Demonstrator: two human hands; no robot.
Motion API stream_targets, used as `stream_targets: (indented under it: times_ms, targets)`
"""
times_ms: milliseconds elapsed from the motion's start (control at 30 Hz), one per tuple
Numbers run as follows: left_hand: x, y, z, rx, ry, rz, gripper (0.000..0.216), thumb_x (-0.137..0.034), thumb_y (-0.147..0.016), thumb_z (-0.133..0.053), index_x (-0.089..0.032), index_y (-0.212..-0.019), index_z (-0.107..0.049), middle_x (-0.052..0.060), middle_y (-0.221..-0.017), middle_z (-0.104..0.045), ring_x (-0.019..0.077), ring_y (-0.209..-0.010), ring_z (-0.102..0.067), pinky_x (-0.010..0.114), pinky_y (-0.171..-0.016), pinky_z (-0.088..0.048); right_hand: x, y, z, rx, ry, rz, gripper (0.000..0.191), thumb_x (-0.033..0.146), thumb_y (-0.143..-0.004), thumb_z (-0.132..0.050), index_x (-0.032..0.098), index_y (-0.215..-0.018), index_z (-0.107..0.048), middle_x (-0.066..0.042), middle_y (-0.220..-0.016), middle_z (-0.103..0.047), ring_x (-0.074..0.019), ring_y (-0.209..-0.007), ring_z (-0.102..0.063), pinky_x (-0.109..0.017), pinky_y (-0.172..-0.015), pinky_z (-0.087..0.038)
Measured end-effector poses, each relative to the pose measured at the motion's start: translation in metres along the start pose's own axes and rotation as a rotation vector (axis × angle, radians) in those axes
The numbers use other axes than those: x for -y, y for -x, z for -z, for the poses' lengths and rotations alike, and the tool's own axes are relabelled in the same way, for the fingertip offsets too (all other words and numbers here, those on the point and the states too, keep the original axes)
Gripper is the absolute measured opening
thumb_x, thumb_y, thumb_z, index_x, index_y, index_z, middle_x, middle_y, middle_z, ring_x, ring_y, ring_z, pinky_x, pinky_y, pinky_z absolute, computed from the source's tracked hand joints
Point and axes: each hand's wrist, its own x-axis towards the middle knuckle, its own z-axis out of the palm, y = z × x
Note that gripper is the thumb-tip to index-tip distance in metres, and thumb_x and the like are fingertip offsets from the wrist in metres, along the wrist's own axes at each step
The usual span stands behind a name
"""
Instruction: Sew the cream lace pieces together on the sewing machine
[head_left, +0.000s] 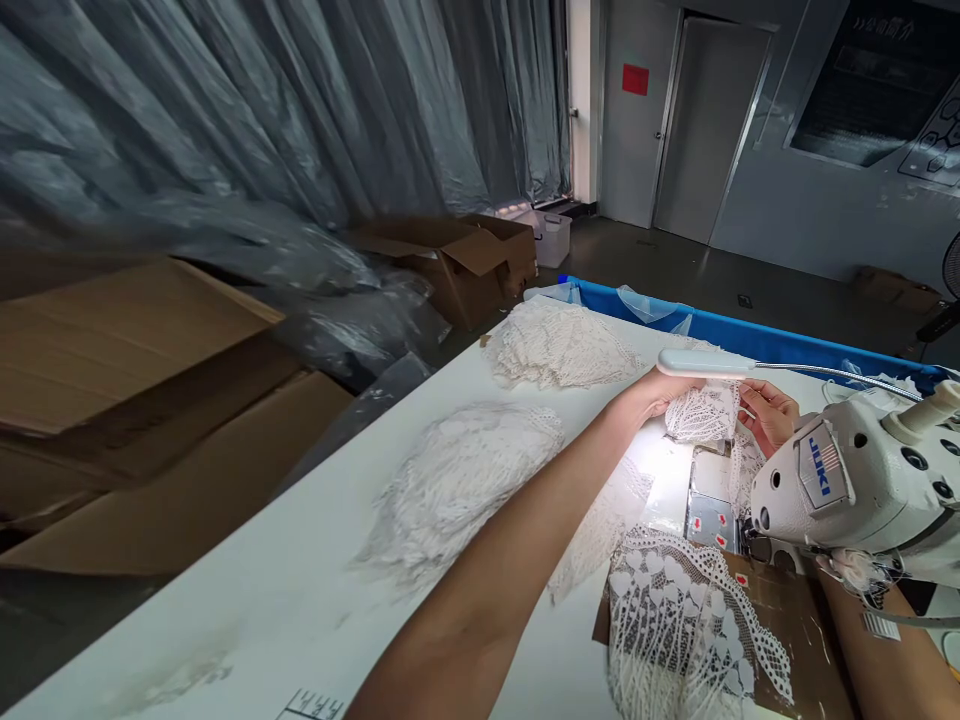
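A piece of white lace [703, 412] is held up under the lamp, beyond the sewing machine's needle area. My left hand [660, 392] grips its left side, with the fingers partly hidden by the lamp and the lace. On the other side, my right hand [770, 412] has thumb and fingers closed on the lace edge. A strip of lace hangs down beside the white sewing machine [806, 470], whose head hides part of my right arm. Nearer to me, another lace piece [675, 610] lies over a brown board [799, 610] at the table's front.
Two heaps of white lace, a far pile [559, 343] and a nearer pile [465, 480], lie on the white table [285, 600]. A lamp [705, 363] on a bendy neck hangs over my hands. Cardboard boxes [135, 350] stand left; blue cloth [780, 335] lines the far edge.
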Motion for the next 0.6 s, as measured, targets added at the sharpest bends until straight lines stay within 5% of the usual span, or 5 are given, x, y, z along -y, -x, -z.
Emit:
stream_targets:
  times_ms: [333, 600]
  targets:
    - [-0.002, 0.003, -0.002, 0.019, 0.02, -0.002, 0.052, -0.007, -0.069, -0.07, -0.016, -0.119, -0.06, 0.007, -0.099, -0.07, 0.0203, -0.1, -0.066, 0.033, -0.096, -0.05, -0.001, 0.01, -0.002, 0.017, -0.004, 0.027, 0.021, 0.031, -0.093, -0.062, 0.013, -0.103, -0.061, -0.004, -0.099, -0.061, -0.0147, -0.083, -0.06, -0.031, -0.073, -0.054]
    - [-0.005, 0.004, -0.006, -0.015, -0.016, 0.018, 0.029, -0.006, -0.073, -0.062, -0.013, -0.101, -0.063, 0.007, -0.089, -0.068, 0.0238, -0.101, -0.064, 0.033, -0.091, -0.052, 0.001, 0.011, -0.004, -0.027, 0.051, 0.027, 0.025, 0.036, -0.094, -0.06, 0.014, -0.107, -0.061, -0.006, -0.104, -0.062, -0.0161, -0.087, -0.061, -0.034, -0.077, -0.054]
